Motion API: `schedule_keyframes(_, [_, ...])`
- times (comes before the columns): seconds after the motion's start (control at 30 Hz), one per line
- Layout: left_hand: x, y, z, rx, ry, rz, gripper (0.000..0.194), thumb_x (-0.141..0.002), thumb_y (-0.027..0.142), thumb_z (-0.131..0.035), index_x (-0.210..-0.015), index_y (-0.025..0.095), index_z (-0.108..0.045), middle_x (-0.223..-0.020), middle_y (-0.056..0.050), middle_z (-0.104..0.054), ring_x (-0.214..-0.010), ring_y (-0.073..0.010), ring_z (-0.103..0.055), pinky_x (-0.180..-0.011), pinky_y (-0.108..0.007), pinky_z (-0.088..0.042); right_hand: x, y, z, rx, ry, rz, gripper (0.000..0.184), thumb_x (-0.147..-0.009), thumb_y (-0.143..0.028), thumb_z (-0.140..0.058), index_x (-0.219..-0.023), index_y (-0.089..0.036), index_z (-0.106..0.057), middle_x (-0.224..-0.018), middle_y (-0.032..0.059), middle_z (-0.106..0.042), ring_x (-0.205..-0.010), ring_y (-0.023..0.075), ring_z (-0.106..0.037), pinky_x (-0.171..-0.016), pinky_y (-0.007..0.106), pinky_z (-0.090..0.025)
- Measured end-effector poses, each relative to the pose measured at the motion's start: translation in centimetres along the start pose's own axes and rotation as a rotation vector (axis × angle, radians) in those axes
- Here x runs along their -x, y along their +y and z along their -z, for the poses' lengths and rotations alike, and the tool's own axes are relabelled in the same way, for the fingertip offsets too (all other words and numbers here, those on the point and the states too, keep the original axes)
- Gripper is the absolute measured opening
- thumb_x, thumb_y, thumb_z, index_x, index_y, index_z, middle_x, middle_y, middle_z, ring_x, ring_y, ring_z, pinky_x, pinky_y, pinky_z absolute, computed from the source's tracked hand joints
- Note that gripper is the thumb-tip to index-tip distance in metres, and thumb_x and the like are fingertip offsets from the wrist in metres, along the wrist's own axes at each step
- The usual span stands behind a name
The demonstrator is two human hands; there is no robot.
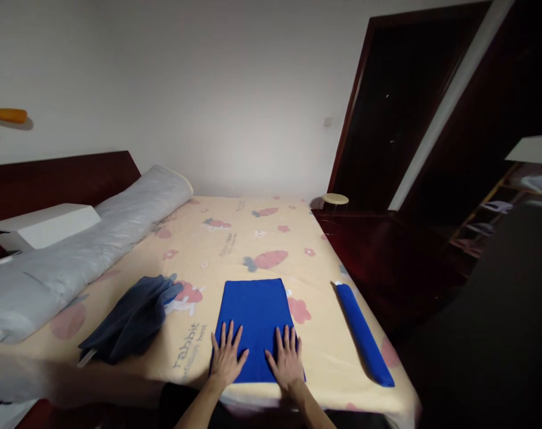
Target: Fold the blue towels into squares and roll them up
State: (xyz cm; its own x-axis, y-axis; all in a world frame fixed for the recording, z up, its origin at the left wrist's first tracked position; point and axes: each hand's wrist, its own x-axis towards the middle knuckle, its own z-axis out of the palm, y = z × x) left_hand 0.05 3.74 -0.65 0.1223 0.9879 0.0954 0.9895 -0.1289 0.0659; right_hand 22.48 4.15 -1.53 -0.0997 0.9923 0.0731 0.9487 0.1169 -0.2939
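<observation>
A bright blue folded cloth (255,310) lies flat on the bed near its front edge. My left hand (226,356) rests palm down on the cloth's near left part, fingers spread. My right hand (287,357) lies flat on its near right part, fingers spread too. Neither hand holds anything. A rolled blue cloth (364,333) lies to the right, close to the bed's right edge. A crumpled dark blue garment (134,319) sits to the left of the folded cloth.
The bed has a pale yellow sheet (235,244) printed with carrots and flowers. A long grey bolster (87,238) and a white box (42,225) lie along the dark headboard at left. A dark doorway (396,113), a small round stool (335,199) and shelves (498,214) stand at right.
</observation>
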Motion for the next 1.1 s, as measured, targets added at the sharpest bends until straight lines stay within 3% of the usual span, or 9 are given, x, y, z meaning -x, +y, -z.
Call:
schedule_keyframes(0.07, [-0.3,0.2,0.1,0.002,0.060,-0.044,0.064,-0.094,0.047,-0.037,-0.151,0.033,-0.010,-0.161,-0.006,-0.018,-0.148,-0.0361,-0.013,-0.113,-0.071,-0.011,-0.3,-0.1,0.3,-0.045,-0.017,0.105,0.073,-0.094,-0.060,-0.031,-0.150,-0.013,-0.031,-0.159,0.0137,-0.017,-0.147,0.0338,-0.009,-0.117,0.057,-0.013])
schedule_keyframes(0.13, [-0.7,0.7,0.6,0.040,0.082,-0.175,0.062,-0.097,0.043,-0.031,-0.151,0.033,-0.003,-0.161,-0.004,-0.020,-0.148,-0.0299,-0.017,-0.117,-0.064,-0.015,-0.7,-0.4,0.7,-0.095,-0.078,0.269,0.060,-0.098,-0.046,-0.029,-0.150,-0.017,-0.032,-0.159,0.0088,-0.019,-0.147,0.0270,-0.013,-0.119,0.050,-0.016])
schedule_keyframes(0.23, [-1.5,1.6,1.4,0.118,0.024,-0.399,0.060,-0.099,0.039,-0.026,-0.150,0.033,0.005,-0.160,-0.001,-0.023,-0.146,-0.0211,-0.025,-0.119,-0.051,-0.021,-1.5,-1.2,1.3,-0.167,-0.157,0.466,0.056,-0.095,-0.027,-0.033,-0.151,-0.021,-0.028,-0.157,0.0045,-0.026,-0.146,0.0204,-0.019,-0.120,0.044,-0.018])
schedule_keyframes(0.4, [-2.5,1.7,2.1,0.173,-0.105,-0.541,0.064,-0.099,0.040,-0.028,-0.149,0.035,0.011,-0.160,0.001,-0.022,-0.145,-0.0189,-0.027,-0.119,-0.050,-0.023,-2.4,-1.6,1.6,-0.257,-0.188,0.540,0.054,-0.098,-0.029,-0.033,-0.151,-0.030,-0.025,-0.154,0.0022,-0.036,-0.144,0.0187,-0.025,-0.119,0.044,-0.021])
schedule_keyframes(0.57, [-2.2,-0.9,1.1,0.118,-0.073,-0.439,0.064,-0.097,0.047,-0.032,-0.149,0.039,0.004,-0.160,0.002,-0.020,-0.147,-0.0240,-0.024,-0.119,-0.053,-0.022,-2.5,0.0,1.4,-0.202,-0.180,0.415,0.052,-0.100,-0.049,-0.027,-0.150,-0.033,-0.028,-0.157,0.0010,-0.026,-0.145,0.0240,-0.021,-0.118,0.051,-0.020])
schedule_keyframes(0.67, [-1.9,-2.4,-0.1,0.067,-0.036,-0.231,0.059,-0.097,0.048,-0.029,-0.149,0.039,-0.001,-0.160,0.002,-0.021,-0.147,-0.0265,-0.022,-0.117,-0.056,-0.024,-2.6,1.2,0.6,-0.135,-0.098,0.267,0.059,-0.098,-0.056,-0.025,-0.149,-0.029,-0.031,-0.157,0.0016,-0.024,-0.146,0.0264,-0.017,-0.118,0.053,-0.020])
schedule_keyframes(0.8, [-1.7,-3.6,-1.5,0.044,-0.009,-0.001,0.055,-0.098,0.046,-0.021,-0.149,0.033,-0.005,-0.158,-0.001,-0.027,-0.145,-0.0236,-0.029,-0.117,-0.055,-0.026,-2.9,2.6,-1.4,-0.063,0.027,0.091,0.066,-0.096,-0.059,-0.026,-0.148,-0.021,-0.036,-0.156,0.0080,-0.027,-0.146,0.0300,-0.019,-0.117,0.057,-0.018])
schedule_keyframes(1.0, [-2.1,-3.6,-1.7,0.034,0.055,0.025,0.056,-0.097,0.049,-0.025,-0.149,0.033,-0.008,-0.156,-0.001,-0.027,-0.144,-0.0264,-0.030,-0.118,-0.061,-0.020,-3.4,3.0,-2.9,0.015,0.098,-0.099,0.072,-0.094,-0.057,-0.030,-0.145,-0.008,-0.041,-0.154,0.0175,-0.028,-0.144,0.0364,-0.020,-0.116,0.060,-0.017])
schedule_keyframes(1.1, [-2.6,-2.1,-1.4,0.060,0.098,-0.032,0.057,-0.098,0.041,-0.024,-0.149,0.033,0.001,-0.158,0.001,-0.023,-0.145,-0.0235,-0.026,-0.119,-0.057,-0.024,-3.5,1.6,-1.9,-0.055,0.076,0.014,0.064,-0.096,-0.050,-0.028,-0.147,-0.013,-0.038,-0.157,0.0126,-0.024,-0.145,0.0316,-0.019,-0.117,0.055,-0.021])
